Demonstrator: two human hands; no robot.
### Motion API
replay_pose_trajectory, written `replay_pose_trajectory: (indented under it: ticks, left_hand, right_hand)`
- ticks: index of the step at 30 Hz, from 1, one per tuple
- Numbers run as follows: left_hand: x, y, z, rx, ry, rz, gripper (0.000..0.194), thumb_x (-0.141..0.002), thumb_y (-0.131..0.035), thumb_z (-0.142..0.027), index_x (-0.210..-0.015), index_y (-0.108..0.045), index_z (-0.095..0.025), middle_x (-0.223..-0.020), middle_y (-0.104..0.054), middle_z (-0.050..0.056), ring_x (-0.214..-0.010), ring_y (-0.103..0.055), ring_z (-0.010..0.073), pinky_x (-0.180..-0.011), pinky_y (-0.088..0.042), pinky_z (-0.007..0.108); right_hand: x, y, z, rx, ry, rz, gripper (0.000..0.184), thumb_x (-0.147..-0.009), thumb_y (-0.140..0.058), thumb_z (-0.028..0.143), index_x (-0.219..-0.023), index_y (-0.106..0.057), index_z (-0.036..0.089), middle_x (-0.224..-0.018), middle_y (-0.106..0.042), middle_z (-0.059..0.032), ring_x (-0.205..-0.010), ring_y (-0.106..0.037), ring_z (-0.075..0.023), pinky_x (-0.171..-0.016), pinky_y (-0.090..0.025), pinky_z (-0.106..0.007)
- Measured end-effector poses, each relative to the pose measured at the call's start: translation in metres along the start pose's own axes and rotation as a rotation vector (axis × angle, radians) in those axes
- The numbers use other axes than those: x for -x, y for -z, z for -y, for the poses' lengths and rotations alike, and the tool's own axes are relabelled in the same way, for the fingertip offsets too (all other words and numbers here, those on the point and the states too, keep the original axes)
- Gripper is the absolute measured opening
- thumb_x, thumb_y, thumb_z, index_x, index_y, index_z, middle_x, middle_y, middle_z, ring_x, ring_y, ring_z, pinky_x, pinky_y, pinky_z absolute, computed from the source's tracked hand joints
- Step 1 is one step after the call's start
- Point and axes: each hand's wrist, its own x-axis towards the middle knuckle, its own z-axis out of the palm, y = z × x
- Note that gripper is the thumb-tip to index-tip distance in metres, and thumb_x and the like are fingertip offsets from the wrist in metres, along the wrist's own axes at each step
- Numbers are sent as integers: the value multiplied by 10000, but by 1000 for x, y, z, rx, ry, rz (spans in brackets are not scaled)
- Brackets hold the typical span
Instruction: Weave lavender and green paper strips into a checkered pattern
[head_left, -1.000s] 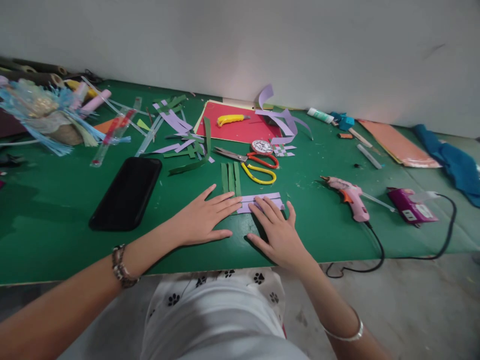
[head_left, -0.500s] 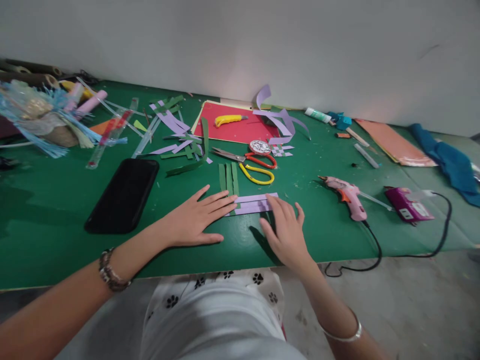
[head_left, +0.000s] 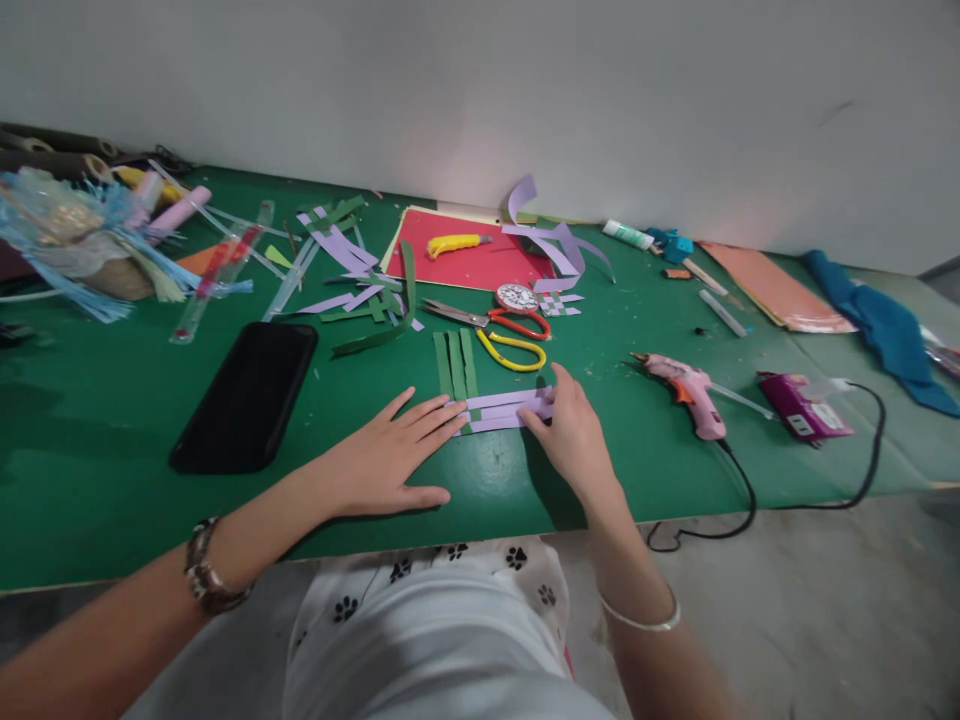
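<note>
My left hand [head_left: 390, 455] lies flat on the green table [head_left: 112, 480] with its fingers spread. Its fingertips press on the left end of two purple paper strips [head_left: 504, 408], where they cross three green paper strips [head_left: 454, 365]. My right hand [head_left: 574, 435] is at the right end of the purple strips, thumb and fingers closed around that end. The strip ends under the fingers are hidden.
Yellow and orange scissors [head_left: 510, 340] lie just behind the strips, a black phone [head_left: 247, 395] to the left. A pink glue gun [head_left: 686, 390] and its cord lie to the right. Farther back lie a red sheet [head_left: 487, 268], a yellow cutter [head_left: 454, 243] and loose paper scraps [head_left: 352, 270].
My right hand slid from lying flat over the purple strips to their right end and closed on it. My left hand stayed flat in place.
</note>
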Motion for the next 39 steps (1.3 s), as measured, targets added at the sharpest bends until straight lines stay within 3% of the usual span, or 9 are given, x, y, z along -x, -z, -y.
replay_pose_trajectory:
  ticks: [4,9,11,17,23,27,30,33,39]
  left_hand:
    - [0,1,-4,11,9,-9,721,-838,-300,-627,-1397,-257,-172,-1462,-231,73,-1341,-205,236,-1093,-17,429]
    - [0,1,-11,33,29,-2,751,-813,-350,-633,-1383,-293,-147,-1451,-264,84,-1329,-233,254,-1093,-52,421]
    - [1,1,-12,36,31,-28,737,-811,-361,-624,-1377,-306,-156,-1445,-282,81,-1324,-246,258,-1091,-58,433]
    - [1,4,-7,97,34,-56,648,-841,-357,-576,-1363,-329,-193,-1432,-321,70,-1305,-288,237,-1094,-54,452]
    - [-6,12,2,108,54,-133,547,-897,-303,-498,-1327,-374,-169,-1399,-376,93,-1277,-327,221,-1082,-135,443]
    - [-14,9,2,62,-5,-175,517,-894,-385,-437,-1325,-362,-152,-1399,-373,98,-1265,-336,227,-1057,-208,423]
    - [-20,9,-3,11,-37,-192,452,-864,-485,-367,-1248,-450,-130,-1345,-435,117,-1197,-407,245,-1002,-291,398]
    - [-25,11,-6,-8,21,-187,359,-832,-547,-301,-1148,-526,-132,-1227,-519,122,-1072,-490,254,-859,-392,357]
    - [-32,15,-7,163,111,-147,356,-820,-553,-249,-1161,-487,-170,-999,-576,60,-877,-563,185,-743,-391,278]
  right_hand:
    - [-4,5,0,-91,-72,26,486,-702,-518,258,-1164,-474,111,-859,-642,-109,-784,-604,-239,-668,-461,-342]
    - [-7,18,0,-231,-105,3,105,-692,-505,212,-740,-594,180,-687,-638,-33,-635,-579,-164,-617,-429,-272]
    - [-9,22,-1,-281,-102,-6,75,-691,-513,205,-681,-585,186,-647,-634,-18,-601,-573,-149,-603,-423,-255]
    - [-11,28,-5,-274,-30,21,120,-714,-522,189,-788,-617,197,-638,-659,-16,-603,-602,-164,-590,-423,-254]
    - [-9,26,-10,-151,-4,77,138,-755,-504,210,-798,-634,203,-721,-690,-54,-676,-635,-210,-592,-425,-277]
    - [-10,24,-13,-150,43,70,132,-771,-488,216,-756,-619,202,-712,-672,-52,-642,-613,-198,-597,-432,-286]
    - [-11,23,-14,-220,89,0,143,-759,-498,202,-852,-606,187,-788,-657,-60,-658,-589,-178,-643,-455,-300]
    - [-10,22,-14,-285,100,-78,270,-720,-546,202,-988,-569,177,-869,-617,-69,-658,-561,-160,-668,-478,-318]
    - [-4,19,-14,-567,39,-71,273,-711,-549,233,-978,-578,184,-1061,-505,-104,-662,-578,-129,-699,-516,-341]
